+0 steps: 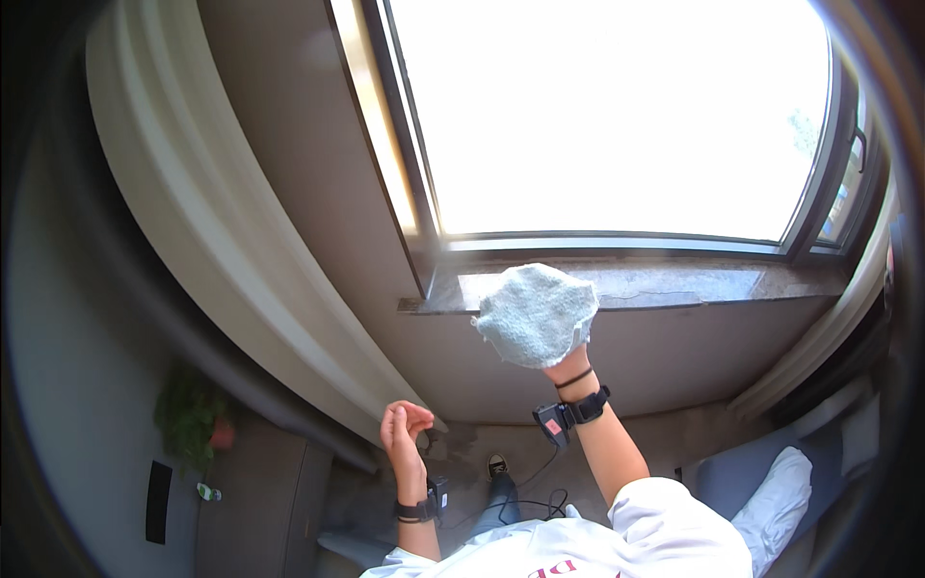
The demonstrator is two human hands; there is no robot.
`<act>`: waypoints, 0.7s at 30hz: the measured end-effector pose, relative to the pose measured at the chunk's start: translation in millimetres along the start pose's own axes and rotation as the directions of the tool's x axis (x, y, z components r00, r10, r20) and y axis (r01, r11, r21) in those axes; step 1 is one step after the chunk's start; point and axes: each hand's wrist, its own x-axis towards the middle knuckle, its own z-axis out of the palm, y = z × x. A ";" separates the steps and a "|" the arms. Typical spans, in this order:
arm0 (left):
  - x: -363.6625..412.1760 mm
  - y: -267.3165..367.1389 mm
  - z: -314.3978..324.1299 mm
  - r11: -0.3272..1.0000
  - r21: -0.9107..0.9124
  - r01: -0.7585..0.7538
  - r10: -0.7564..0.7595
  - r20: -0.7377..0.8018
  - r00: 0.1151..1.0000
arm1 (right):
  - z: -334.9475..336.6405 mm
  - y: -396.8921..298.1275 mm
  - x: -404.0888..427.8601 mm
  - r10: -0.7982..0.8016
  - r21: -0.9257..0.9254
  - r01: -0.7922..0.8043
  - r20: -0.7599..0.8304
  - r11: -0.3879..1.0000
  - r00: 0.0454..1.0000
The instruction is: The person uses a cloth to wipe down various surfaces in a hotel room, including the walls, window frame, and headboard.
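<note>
A pale blue-grey terry cloth (538, 314) covers most of my right hand (567, 365); only the heel of the hand shows below it. The cloth is raised in front of the window sill (672, 285), overlapping its front edge in view; whether it touches the stone I cannot tell. My left hand (405, 430) hangs lower, near the hem of the cream curtain (289, 267), its fingers loosely bent with nothing in them. Each wrist carries a strapped black device.
Above the sill is a large bright window pane (607, 123) in a dark frame, with a handled sash at right. A grey-blue seat (751, 462) with white fabric stands at right. A potted plant (191, 419) and a cabinet (249, 498) are at left. A black cable (535, 503) hangs before me.
</note>
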 end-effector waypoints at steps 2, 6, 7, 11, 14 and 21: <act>44.2 6.4 19.9 0.993 -0.029 -0.111 0.110 -0.024 0.994 | 10.3 -5.6 60.9 -0.029 0.143 0.018 0.075 0.990 0.997; 118.3 27.6 56.7 0.928 -0.009 -0.373 0.374 0.003 0.928 | 66.3 -0.2 181.6 -0.118 0.168 0.065 0.324 0.984 0.939; 133.3 35.7 65.5 0.932 -0.001 -0.362 0.362 0.006 0.932 | 91.4 2.4 219.4 -0.179 0.066 0.167 0.363 0.984 0.914; 163.5 55.7 87.1 0.858 0.045 -0.512 0.510 0.042 0.859 | 183.8 42.9 333.9 -0.292 -0.738 0.575 0.496 0.354 0.817; 175.6 61.3 96.5 0.791 0.122 -0.599 0.601 0.024 0.799 | 203.4 69.6 365.6 -0.280 -0.646 0.711 0.762 -0.278 0.584; 190.5 55.6 116.8 0.714 0.094 -0.694 0.700 -0.103 0.706 | 112.4 93.7 311.2 -0.271 -0.785 0.574 0.619 -0.233 0.737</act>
